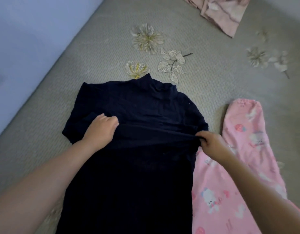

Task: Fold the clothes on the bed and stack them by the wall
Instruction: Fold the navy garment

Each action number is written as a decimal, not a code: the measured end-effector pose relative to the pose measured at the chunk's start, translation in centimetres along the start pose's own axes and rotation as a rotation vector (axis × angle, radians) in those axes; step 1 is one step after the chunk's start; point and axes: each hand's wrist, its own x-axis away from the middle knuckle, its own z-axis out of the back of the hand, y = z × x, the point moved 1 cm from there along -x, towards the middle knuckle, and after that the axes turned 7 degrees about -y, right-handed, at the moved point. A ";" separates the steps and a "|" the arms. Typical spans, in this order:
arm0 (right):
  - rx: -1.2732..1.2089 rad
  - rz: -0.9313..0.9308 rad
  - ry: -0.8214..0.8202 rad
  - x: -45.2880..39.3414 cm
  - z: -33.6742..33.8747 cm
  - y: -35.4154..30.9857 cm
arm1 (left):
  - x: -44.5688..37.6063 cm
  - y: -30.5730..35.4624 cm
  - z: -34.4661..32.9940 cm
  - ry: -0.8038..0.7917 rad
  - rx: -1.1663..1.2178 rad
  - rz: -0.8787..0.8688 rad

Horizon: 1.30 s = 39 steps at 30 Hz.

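Both hands grip a fold of the navy turtleneck top (137,132) across its middle: the left hand (102,129) curls into the cloth near one side, the right hand (211,144) pinches the ridge at the other, likely to draw the fold straight. It lies collar-away on the floral bed sheet (188,22), near the wall (27,39). Pink printed pyjama trousers (238,174) wait beside it (partly under its hem), and a pink folded garment (225,12) sits farther off.
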 end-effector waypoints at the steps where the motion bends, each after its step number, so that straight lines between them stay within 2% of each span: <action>1: 0.147 0.024 -0.048 -0.8 0.8 0.0 | -0.3 0.2 0.7 0.070 0.027 -0.013; 3: 0.431 0.002 -0.070 -2.5 2.4 -0.6 | -1.1 0.6 1.9 0.123 -0.008 -0.014; 4: 0.487 -0.028 -0.049 -3.4 3.1 -0.9 | -1.6 0.7 2.3 0.135 -0.031 0.004; 7: 0.439 -0.186 0.021 -5.5 4.3 -0.5 | -2.5 -0.5 2.9 0.166 -0.082 0.081; 11: -0.003 -0.344 0.086 -6.7 2.7 -0.2 | -2.5 -2.6 2.5 0.117 -0.160 0.111; 15: -0.393 -0.366 0.189 -7.1 1.3 0.1 | -3.1 -3.6 1.7 0.054 -0.223 0.197; 18: -0.872 -0.302 0.108 -7.3 2.4 0.2 | -3.7 -4.3 1.0 0.050 -0.242 0.186; 19: -0.917 -0.253 0.032 -7.4 3.3 0.4 | -3.8 -4.5 0.9 0.043 -0.252 0.201; 21: -0.607 -0.171 -0.135 -8.0 5.1 0.9 | -4.0 -4.9 0.7 0.036 -0.245 0.223; 23: -0.138 -0.134 -0.201 -9.3 6.6 1.5 | -4.2 -4.8 0.7 0.042 -0.189 0.201; 24: 0.012 -0.137 -0.221 -10.0 6.9 1.8 | -4.3 -4.7 0.8 0.038 -0.156 0.186; 26: 0.173 -0.190 -0.243 -11.0 6.8 1.8 | -4.2 -4.7 1.0 -0.015 -0.037 0.177; 29: 0.416 -0.286 -0.261 -10.8 4.9 1.7 | -3.4 -5.7 1.9 -0.131 0.344 0.259; 31: 0.531 -0.336 -0.221 -10.1 3.1 2.0 | -3.0 -6.1 3.0 -0.122 0.414 0.267; 34: 0.607 -0.356 -0.106 -9.4 1.5 2.6 | -4.0 -5.6 5.0 -0.041 0.297 0.179; 36: 0.585 -0.391 -0.024 -9.2 1.0 2.8 | -5.3 -5.1 6.0 -0.002 0.111 0.127; 39: 0.402 -0.470 0.119 -8.6 0.7 2.3 | -6.9 -4.9 6.2 0.034 -0.254 0.171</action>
